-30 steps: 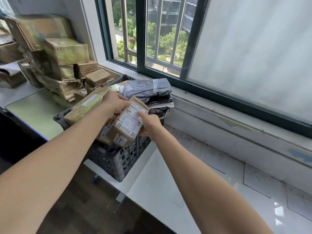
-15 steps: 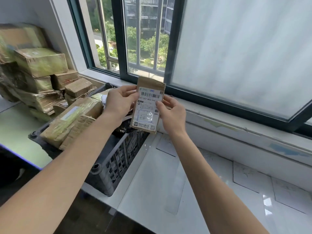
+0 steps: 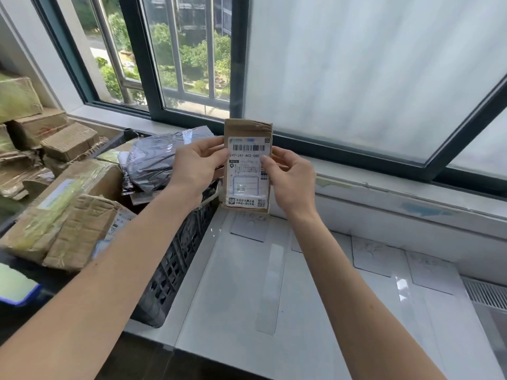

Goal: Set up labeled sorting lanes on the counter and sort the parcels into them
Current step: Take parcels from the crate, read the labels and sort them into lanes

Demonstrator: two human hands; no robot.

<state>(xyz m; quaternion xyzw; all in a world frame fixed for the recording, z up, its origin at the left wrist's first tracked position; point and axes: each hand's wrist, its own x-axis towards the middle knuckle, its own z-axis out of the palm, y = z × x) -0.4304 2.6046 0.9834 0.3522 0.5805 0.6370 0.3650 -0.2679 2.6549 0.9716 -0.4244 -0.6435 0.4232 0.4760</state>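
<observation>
L hand [image 3: 196, 165] & R hand [image 3: 293, 178] pinch parcel [image 3: 245, 185]; crate [image 3: 175, 259] holds boxes [image 3: 68, 209], grey polybag [image 3: 153, 160].

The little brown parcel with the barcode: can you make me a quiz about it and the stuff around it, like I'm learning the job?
1. True or false: the left hand and right hand both hold the small parcel.
2. The grey bag lies: A in the crate, B on the floor, C on a chair.
3. Fill in: the paper cards lie on the white ____.
Key: 1 true; 2 A; 3 counter.
</observation>
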